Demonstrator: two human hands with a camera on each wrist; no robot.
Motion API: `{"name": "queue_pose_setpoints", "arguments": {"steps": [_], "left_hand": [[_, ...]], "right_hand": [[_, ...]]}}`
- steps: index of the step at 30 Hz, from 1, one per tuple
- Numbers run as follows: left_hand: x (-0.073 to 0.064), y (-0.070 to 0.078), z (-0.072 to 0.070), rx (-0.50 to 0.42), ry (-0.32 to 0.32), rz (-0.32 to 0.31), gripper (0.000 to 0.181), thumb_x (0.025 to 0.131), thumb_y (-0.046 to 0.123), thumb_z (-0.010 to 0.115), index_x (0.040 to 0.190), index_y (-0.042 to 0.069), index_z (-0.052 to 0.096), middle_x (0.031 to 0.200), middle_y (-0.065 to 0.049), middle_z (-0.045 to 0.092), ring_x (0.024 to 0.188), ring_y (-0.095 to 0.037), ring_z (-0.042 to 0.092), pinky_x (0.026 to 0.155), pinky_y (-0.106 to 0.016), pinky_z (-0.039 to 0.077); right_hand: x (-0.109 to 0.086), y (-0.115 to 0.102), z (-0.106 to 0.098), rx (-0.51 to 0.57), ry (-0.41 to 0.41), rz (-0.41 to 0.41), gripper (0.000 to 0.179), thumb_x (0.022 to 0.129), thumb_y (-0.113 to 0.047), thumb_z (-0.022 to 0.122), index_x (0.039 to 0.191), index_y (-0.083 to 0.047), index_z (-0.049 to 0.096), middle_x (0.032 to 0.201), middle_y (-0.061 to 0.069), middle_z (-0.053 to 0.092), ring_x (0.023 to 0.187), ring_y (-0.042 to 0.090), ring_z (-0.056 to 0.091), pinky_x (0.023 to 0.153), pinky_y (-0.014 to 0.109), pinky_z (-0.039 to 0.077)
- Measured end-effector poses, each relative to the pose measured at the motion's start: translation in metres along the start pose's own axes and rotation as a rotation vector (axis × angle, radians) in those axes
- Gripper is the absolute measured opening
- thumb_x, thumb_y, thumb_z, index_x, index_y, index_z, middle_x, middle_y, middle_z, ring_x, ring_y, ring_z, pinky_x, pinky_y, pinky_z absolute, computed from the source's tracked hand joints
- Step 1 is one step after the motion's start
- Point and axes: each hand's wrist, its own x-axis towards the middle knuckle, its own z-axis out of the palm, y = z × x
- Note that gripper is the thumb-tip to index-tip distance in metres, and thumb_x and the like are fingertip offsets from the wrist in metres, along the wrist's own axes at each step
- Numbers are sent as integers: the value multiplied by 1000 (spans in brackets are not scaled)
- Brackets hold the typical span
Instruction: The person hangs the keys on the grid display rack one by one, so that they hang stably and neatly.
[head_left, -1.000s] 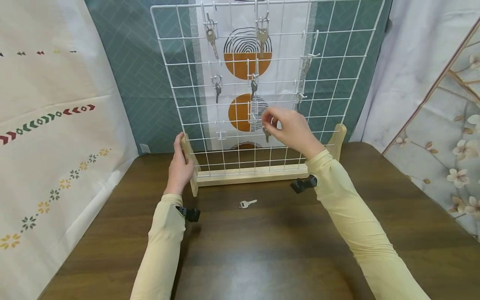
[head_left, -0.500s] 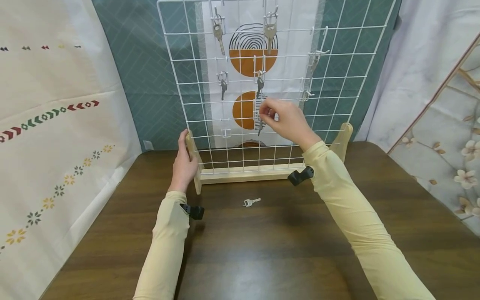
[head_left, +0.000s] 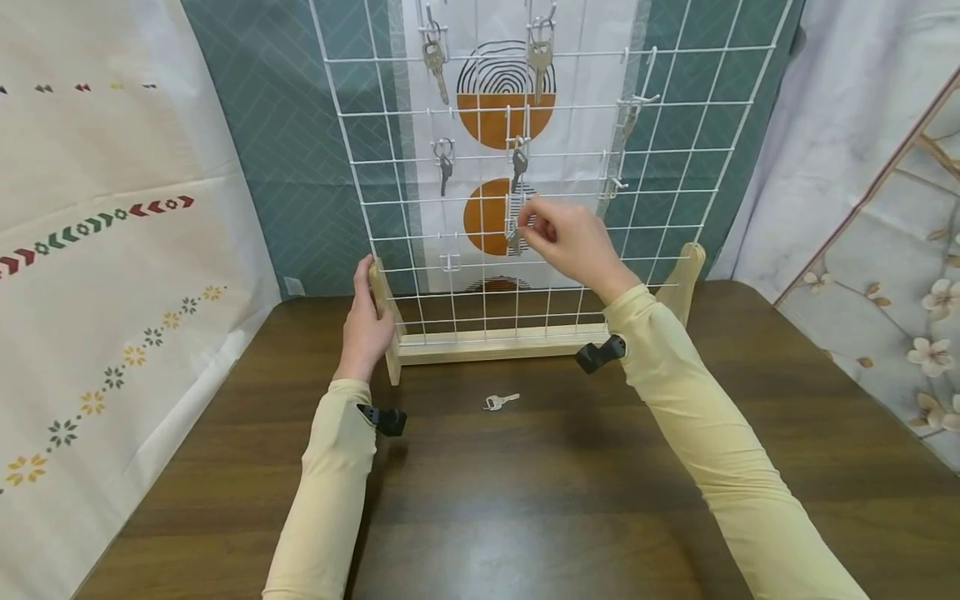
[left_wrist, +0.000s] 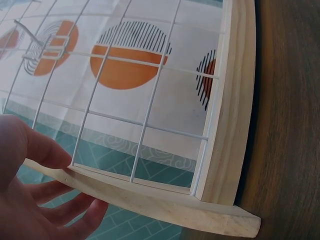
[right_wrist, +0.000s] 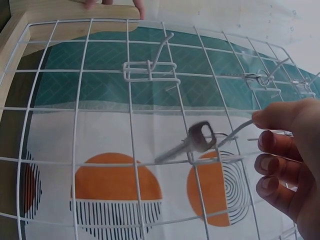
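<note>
My right hand [head_left: 573, 237] is at the wire grid [head_left: 555, 292], thumb and forefinger pinched together. In the right wrist view a small key [right_wrist: 192, 142], blurred, hangs by its ring from a white wire hook [right_wrist: 235, 132]; the thumb tip meets the hook's outer end, and the key itself is apart from the fingers. My left hand [head_left: 365, 333] grips the left upright of the wooden stand [head_left: 381, 292], thumb on one side and fingers on the other. Another key [head_left: 501, 402] lies flat on the table in front of the stand.
Several keys hang higher on the grid, among them an upper-left key [head_left: 435, 67] and an upper-middle key [head_left: 539, 67]. A bare hook [head_left: 451, 263] sits at lower left. The brown table [head_left: 480, 492] meets patterned cloth on both sides.
My right hand has moved leftward and slightly up with a key, which now hangs from the hook. The left hand keeps its grip on the stand; the head view has shifted slightly.
</note>
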Motion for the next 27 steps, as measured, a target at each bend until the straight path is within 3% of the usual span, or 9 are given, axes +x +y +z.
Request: {"name": "queue_pose_setpoints", "arguments": {"steps": [8,12,19,23,27], "left_hand": [[1,1,1,3,-4,-2,79,92,2,43,152,39,7,146,-24,42,71,-31,49,63,-38,42],[0,1,0,4,2,1,79,92,2,43,152,39,7,144,-24,43,65,-30,46,59,-37,40],[0,-1,0,17,2,2,79,92,2,44,152,38,7,130,-24,50,56,-24,38,54,-35,37],[0,1,0,21,4,1,80,91,2,43,152,38,7,134,-24,49,59,-25,41,56,-36,38],[0,3,1,23,5,-10,80,92,2,43,152,41,6,143,-24,45,60,-28,43,57,-37,39]], "right_hand": [[-18,-6,4,20,39,11,12,92,-10,61,104,-7,64,65,5,54,59,15,46,57,27,34],[-30,-8,13,25,12,-1,11,91,-8,61,102,-7,63,61,4,53,55,13,43,54,26,32],[-61,-13,30,73,-183,24,20,91,-12,63,111,-10,62,73,2,66,60,12,55,58,28,42],[-72,-10,41,82,-293,54,23,92,-14,62,115,-12,60,79,-1,67,65,11,58,62,29,45],[-75,-8,49,110,-477,5,27,92,-15,62,119,-14,59,88,-1,66,75,13,58,67,30,46]]}}
